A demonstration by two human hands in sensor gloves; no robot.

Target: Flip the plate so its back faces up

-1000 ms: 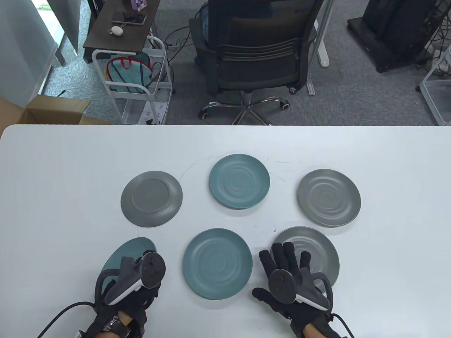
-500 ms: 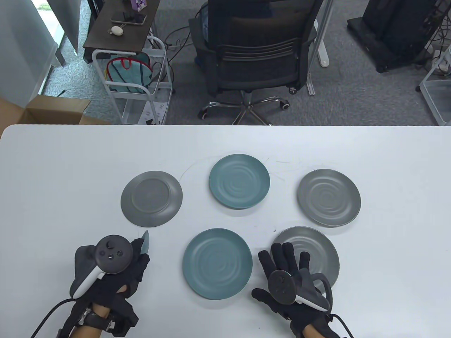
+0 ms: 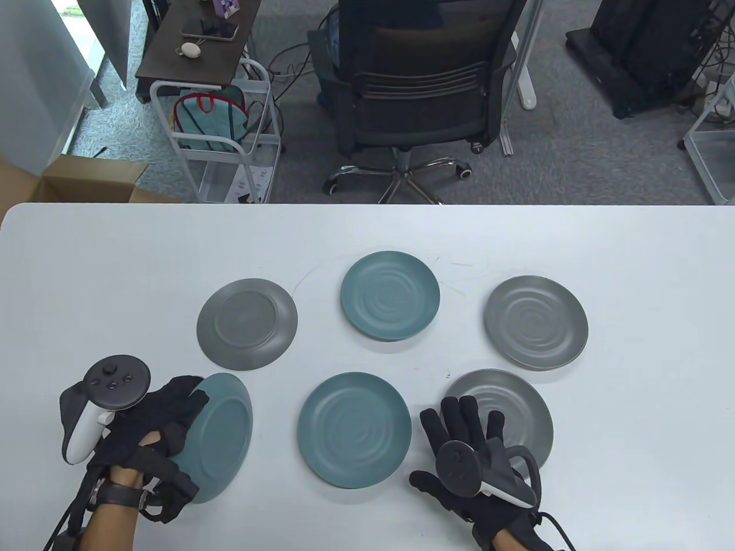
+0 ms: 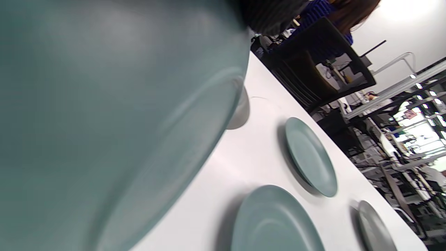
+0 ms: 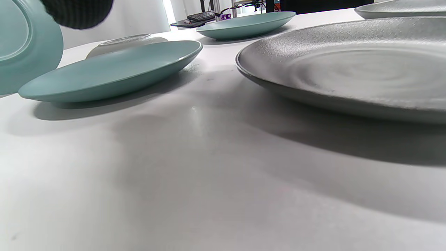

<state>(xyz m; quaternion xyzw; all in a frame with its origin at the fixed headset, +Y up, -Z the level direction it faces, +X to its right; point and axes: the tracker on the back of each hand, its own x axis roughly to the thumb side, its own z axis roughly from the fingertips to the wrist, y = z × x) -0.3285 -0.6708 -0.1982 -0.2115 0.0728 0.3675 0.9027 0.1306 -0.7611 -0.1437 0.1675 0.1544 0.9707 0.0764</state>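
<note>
My left hand (image 3: 166, 419) grips the left edge of a teal plate (image 3: 221, 436) at the near left and holds it tilted, its underside with the foot ring turned up and to the right. That plate fills the left wrist view (image 4: 104, 115) and shows at the left edge of the right wrist view (image 5: 21, 45). My right hand (image 3: 465, 436) lies flat and spread on the table, fingers over the near edge of a grey plate (image 3: 517, 402), holding nothing.
Other plates lie on the white table (image 3: 86, 275): a grey one back-up (image 3: 247, 323), a teal one face-up at the middle back (image 3: 390, 295), a grey one face-up at the right (image 3: 536, 322), a teal one face-up at the near centre (image 3: 354, 429).
My left hand has rolled over to the left, turning the teal plate from face-up through on-edge to its underside showing. My right hand has stayed still.
</note>
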